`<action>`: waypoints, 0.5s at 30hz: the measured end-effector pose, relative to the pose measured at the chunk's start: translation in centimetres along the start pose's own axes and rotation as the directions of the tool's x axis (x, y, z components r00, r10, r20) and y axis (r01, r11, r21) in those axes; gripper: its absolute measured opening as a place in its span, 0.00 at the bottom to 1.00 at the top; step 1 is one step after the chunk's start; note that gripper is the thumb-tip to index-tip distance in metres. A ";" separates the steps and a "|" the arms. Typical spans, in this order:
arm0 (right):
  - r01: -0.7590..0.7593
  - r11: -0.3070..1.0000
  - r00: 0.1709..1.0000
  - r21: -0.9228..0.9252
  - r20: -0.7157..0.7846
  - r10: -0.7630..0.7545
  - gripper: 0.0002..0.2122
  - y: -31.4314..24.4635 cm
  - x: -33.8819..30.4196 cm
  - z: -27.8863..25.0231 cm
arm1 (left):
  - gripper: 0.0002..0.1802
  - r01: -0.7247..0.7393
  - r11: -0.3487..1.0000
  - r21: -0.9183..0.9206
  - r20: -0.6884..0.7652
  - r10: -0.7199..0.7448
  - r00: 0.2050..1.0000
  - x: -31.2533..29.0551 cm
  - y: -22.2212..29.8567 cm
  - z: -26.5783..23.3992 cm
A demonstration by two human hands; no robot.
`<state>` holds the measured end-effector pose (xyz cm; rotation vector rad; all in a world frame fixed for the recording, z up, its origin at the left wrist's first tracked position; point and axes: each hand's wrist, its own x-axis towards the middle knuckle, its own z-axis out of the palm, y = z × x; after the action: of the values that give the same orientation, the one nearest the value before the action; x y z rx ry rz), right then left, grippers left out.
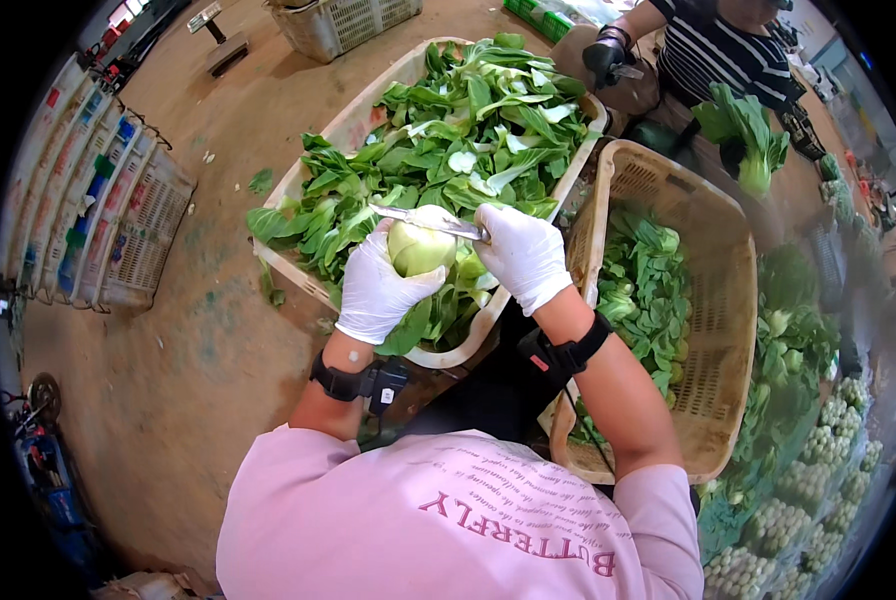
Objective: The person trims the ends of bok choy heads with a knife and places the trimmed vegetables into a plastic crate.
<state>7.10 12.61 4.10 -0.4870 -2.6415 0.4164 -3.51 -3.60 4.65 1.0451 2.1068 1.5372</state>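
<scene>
My left hand (378, 298), in a white glove, is closed around a head of bok choy (420, 250), its pale rounded base turned up. My right hand (524, 260), also gloved in white, grips a knife (446, 226) whose blade lies across the top of that base. Both hands are over the near end of a pale plastic crate (303, 275) heaped with loose green bok choy leaves (468, 130). Part of my left fingers is hidden behind the vegetable.
A beige basket (713, 350) with bok choy heads (643, 285) stands at my right. Across from me a person (713, 60) in dark gloves holds another bok choy (753, 150). Stacked crates (98, 190) stand left; packed vegetables (798, 490) lie far right.
</scene>
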 end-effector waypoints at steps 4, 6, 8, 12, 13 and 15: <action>-0.209 0.969 0.954 -0.134 0.191 0.232 0.06 0.1 1.1 0.1 | 0.31 -0.017 0.995 0.096 -0.098 0.027 0.995 -0.4 -0.8 0.0; -0.360 0.902 0.900 -0.237 0.168 0.403 0.06 4.3 1.3 2.0 | 0.32 -0.207 0.975 0.086 -0.239 0.222 0.945 -1.7 0.0 -0.5; -0.358 0.905 0.886 -0.228 0.222 0.407 0.08 6.9 0.1 1.1 | 0.37 -0.249 0.948 -0.198 -0.163 0.219 0.962 -1.8 0.6 -1.5; -0.377 0.795 0.923 0.476 0.263 0.281 0.15 3.7 -0.2 -1.0 | 0.38 -0.137 0.870 -0.473 -0.033 0.138 0.990 -1.1 -0.2 -1.3; -0.407 0.393 0.913 0.824 0.353 0.205 0.16 2.2 -0.4 -0.9 | 0.38 -0.086 0.888 -0.451 0.016 0.104 0.994 -0.8 -0.2 -1.3; -0.276 0.131 0.960 0.952 0.279 -0.006 0.24 -0.5 -0.7 -0.7 | 0.39 -0.021 0.910 -0.414 0.088 0.062 0.994 -0.4 0.0 -0.8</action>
<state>7.90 12.05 4.57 -0.1806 -1.7652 2.2065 -3.75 -4.41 4.86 0.9885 1.6008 1.8058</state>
